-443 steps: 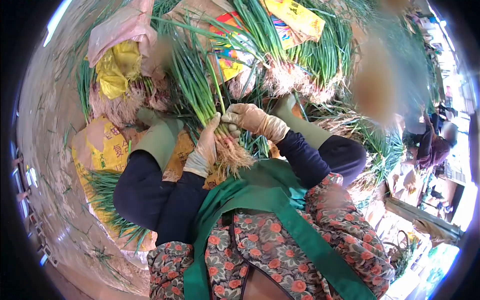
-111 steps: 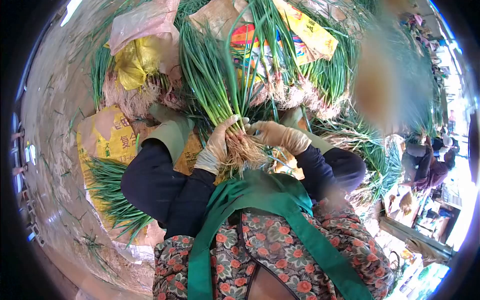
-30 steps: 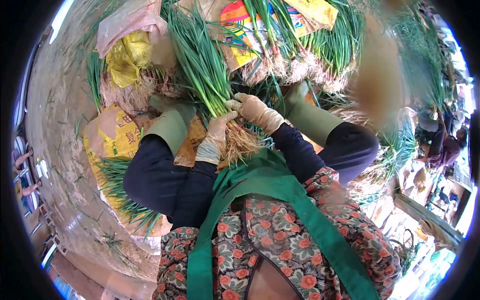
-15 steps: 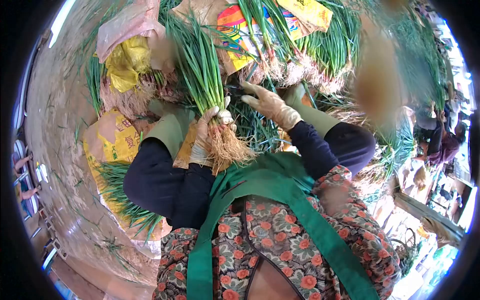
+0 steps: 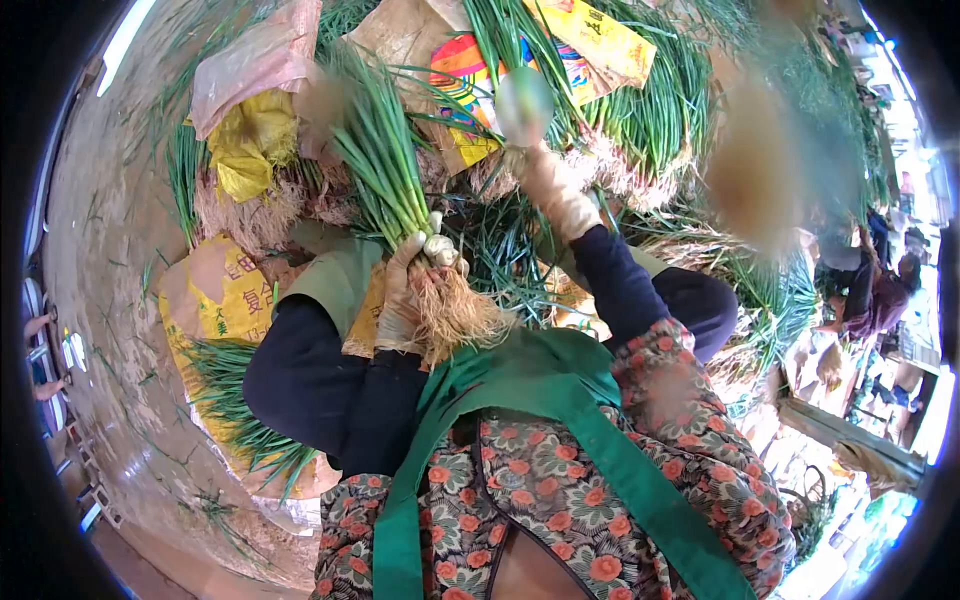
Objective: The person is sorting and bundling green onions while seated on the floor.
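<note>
My left hand point(image 5: 402, 290), in a pale glove, is closed around a bunch of green onions point(image 5: 388, 175) just above the roots. The leaves point away from me, and the tangled tan roots point(image 5: 452, 312) hang toward my apron. My gloved right hand point(image 5: 562, 198) stretches forward to the root ends of some loose green onions point(image 5: 490, 40) lying on a colourful printed sack point(image 5: 465, 62). A blurred spot on the lens covers part of its fingertips, so I cannot tell whether they grip a stalk.
More green onions point(image 5: 645, 120) are heaped ahead on the right. A yellow plastic bag point(image 5: 250, 150) lies over roots at the left. Below it, green onions point(image 5: 235, 385) rest on a yellow printed sack point(image 5: 215, 290). A person point(image 5: 875, 290) sits at the far right.
My right hand has moved forward from beside the held bunch to the onions on the printed sack. The held bunch has shifted slightly left and tilts a little more.
</note>
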{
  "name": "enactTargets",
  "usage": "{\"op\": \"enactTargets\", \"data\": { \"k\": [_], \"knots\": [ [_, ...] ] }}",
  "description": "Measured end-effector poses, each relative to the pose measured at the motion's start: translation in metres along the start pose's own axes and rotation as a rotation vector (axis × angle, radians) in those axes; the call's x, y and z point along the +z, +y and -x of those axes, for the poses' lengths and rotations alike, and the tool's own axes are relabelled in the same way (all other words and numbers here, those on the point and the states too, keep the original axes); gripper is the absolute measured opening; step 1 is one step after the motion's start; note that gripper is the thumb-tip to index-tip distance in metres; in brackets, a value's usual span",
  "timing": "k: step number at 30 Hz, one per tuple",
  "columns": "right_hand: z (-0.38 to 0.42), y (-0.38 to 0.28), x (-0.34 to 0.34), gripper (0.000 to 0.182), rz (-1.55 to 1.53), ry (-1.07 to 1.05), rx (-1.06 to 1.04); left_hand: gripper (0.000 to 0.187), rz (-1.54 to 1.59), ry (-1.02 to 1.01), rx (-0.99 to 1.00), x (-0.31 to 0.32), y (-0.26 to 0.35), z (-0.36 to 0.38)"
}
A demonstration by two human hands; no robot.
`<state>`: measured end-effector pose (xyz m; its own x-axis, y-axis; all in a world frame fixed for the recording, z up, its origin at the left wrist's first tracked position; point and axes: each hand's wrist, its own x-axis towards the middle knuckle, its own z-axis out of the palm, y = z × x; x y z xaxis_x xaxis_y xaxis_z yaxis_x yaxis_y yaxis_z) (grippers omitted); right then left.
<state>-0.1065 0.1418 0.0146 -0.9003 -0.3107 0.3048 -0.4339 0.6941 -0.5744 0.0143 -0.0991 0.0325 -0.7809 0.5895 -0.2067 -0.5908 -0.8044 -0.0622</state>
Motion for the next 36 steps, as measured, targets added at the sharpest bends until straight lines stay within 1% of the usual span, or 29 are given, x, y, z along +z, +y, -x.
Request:
{"op": "enactTargets", "data": {
  "k": [2,4,6,7,8,10,12,13,14,15,16,17,18,20,21,22,23,24,25,26,27,28,29,30,32,33,34,35,36],
  "knots": [
    [-0.032,-0.021,-0.022,0.030,0.117,-0.107,0.483,0.036,-0.102,0.119,0.129,-0.002,-0.005,-0.006],
    [-0.049,-0.020,-0.024,0.031,0.310,-0.385,0.433,0.033,-0.158,0.198,0.206,0.006,-0.007,-0.012],
    [-0.043,-0.043,-0.028,0.030,0.366,-0.287,0.380,0.033,-0.151,0.249,0.235,0.017,-0.015,-0.011],
    [-0.034,-0.061,-0.031,0.029,0.336,-0.276,0.301,0.032,-0.048,0.443,0.338,0.028,-0.025,-0.020],
    [-0.019,-0.077,-0.032,0.028,0.302,-0.268,0.227,0.032,-0.127,0.406,0.301,0.031,-0.021,-0.018],
    [0.019,-0.103,-0.030,0.025,0.187,-0.546,0.119,0.031,-0.287,0.332,0.212,0.031,-0.018,-0.016],
    [0.047,-0.118,-0.035,0.029,0.162,-0.934,0.195,0.029,-0.274,0.373,0.216,0.021,-0.022,-0.015],
    [0.050,-0.104,-0.032,0.033,-0.159,-0.925,0.062,0.028,-0.271,0.390,0.219,0.015,-0.024,-0.016],
    [0.046,-0.086,-0.033,0.032,-0.168,-0.990,-0.003,0.028,-0.270,0.406,0.223,0.013,-0.026,-0.016],
    [0.046,-0.064,-0.016,0.030,-0.324,-0.769,0.109,0.026,-0.259,0.391,0.195,0.013,-0.025,-0.016],
    [0.035,-0.070,-0.010,0.030,-0.471,-0.539,0.215,0.026,-0.265,0.390,0.178,0.013,-0.026,-0.016],
    [0.026,-0.073,-0.015,0.029,-0.769,-0.535,0.671,0.026,-0.272,0.389,0.162,0.012,-0.026,-0.017],
    [0.012,-0.084,-0.015,0.028,-0.908,-0.466,0.763,0.027,-0.279,0.391,0.146,0.012,-0.027,-0.018],
    [-0.006,-0.086,0.016,0.028,-0.842,-0.488,0.840,0.026,-0.360,0.415,0.149,0.009,-0.028,-0.016],
    [-0.003,-0.084,0.031,0.023,-0.778,-0.388,0.801,0.025,-0.396,0.413,0.145,-0.002,-0.025,-0.014],
    [0.004,-0.080,0.034,0.023,-0.840,-0.410,0.855,0.024,-0.428,0.412,0.139,-0.002,-0.023,-0.012],
    [0.014,-0.076,0.033,0.024,-0.897,-0.436,0.908,0.025,-0.321,0.395,0.200,0.000,-0.026,-0.012],
    [0.022,-0.070,0.037,0.025,-0.951,-0.461,0.960,0.025,-0.303,0.376,0.196,-0.002,-0.025,-0.013],
    [0.027,-0.070,0.042,0.024,-1.061,-0.566,1.134,0.025,-0.283,0.356,0.189,-0.007,-0.024,-0.014],
    [0.038,-0.066,0.039,0.025,-0.981,-0.633,1.137,0.025,-0.262,0.335,0.178,-0.012,-0.025,-0.016],
    [0.043,-0.061,0.046,0.027,-1.306,-0.637,1.163,0.024,-0.262,0.342,0.167,-0.017,-0.028,-0.015],
    [0.035,-0.081,0.040,0.029,-1.637,-0.627,1.170,0.023,-0.257,0.341,0.140,-0.018,-0.029,-0.014],
    [0.025,-0.096,0.020,0.033,-1.531,-0.582,1.011,0.022,-0.255,0.340,0.114,-0.018,-0.029,-0.013],
    [0.016,-0.111,0.016,0.033,-1.244,-0.467,0.762,0.021,-0.257,0.339,0.090,-0.016,-0.029,-0.012],
    [0.010,-0.084,0.035,0.030,-1.561,-0.560,0.948,0.022,-0.251,0.310,0.156,-0.007,-0.032,-0.013],
    [0.000,-0.093,0.039,0.026,-1.376,-0.595,1.034,0.022,-0.237,0.288,0.184,-0.010,-0.033,-0.014],
    [0.009,-0.067,0.070,0.022,-1.408,-0.592,1.121,0.023,-0.223,0.264,0.213,-0.011,-0.032,-0.015],
    [0.019,-0.050,0.095,0.023,-1.163,-0.494,0.905,0.026,-0.181,0.203,0.249,-0.001,-0.031,-0.012],
    [0.028,-0.038,0.113,0.023,-0.917,-0.394,0.696,0.026,-0.179,0.202,0.248,-0.001,-0.031,-0.012]
  ]
}}
